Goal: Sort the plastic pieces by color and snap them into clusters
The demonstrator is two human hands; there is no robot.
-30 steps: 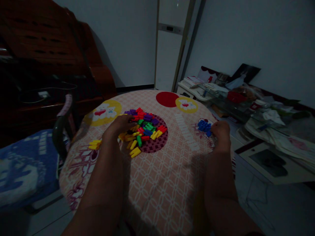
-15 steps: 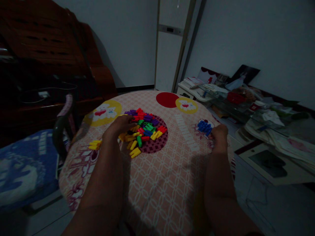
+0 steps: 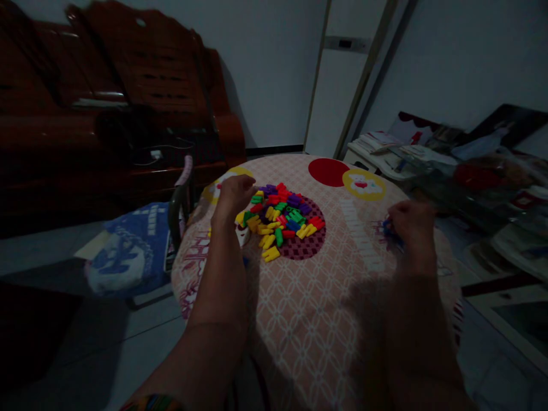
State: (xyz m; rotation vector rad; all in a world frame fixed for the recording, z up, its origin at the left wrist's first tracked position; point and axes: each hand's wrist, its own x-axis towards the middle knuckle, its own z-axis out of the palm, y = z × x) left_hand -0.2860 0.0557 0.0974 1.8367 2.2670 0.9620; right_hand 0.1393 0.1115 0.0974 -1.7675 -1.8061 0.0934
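Observation:
A pile of small plastic building blocks point(image 3: 295, 216) in yellow, green, red, purple and blue lies mid-table. My left hand point(image 3: 234, 197) is just above the pile's left edge, fingers curled together; whatever may be in them is hidden. On the right, my right hand point(image 3: 411, 222) is closed over a small group of blue building blocks point(image 3: 389, 229), fingertips pinching at them. The hand covers most of that group and is slightly blurred. A yellow bit point(image 3: 209, 232) shows beside my left forearm, and a blue bit point(image 3: 245, 261) peeks out on its other side.
The round table point(image 3: 308, 308) wears a patterned cloth. A chair with a blue cushion point(image 3: 128, 251) stands at the left, a wooden sofa point(image 3: 162, 74) behind it. Against the right wall, a cluttered glass-topped cabinet point(image 3: 454, 165) holds papers and bags.
The view has turned left, so the scene sits further right. My left hand has drawn back from the pile to the left. My right hand has moved over the blue blocks.

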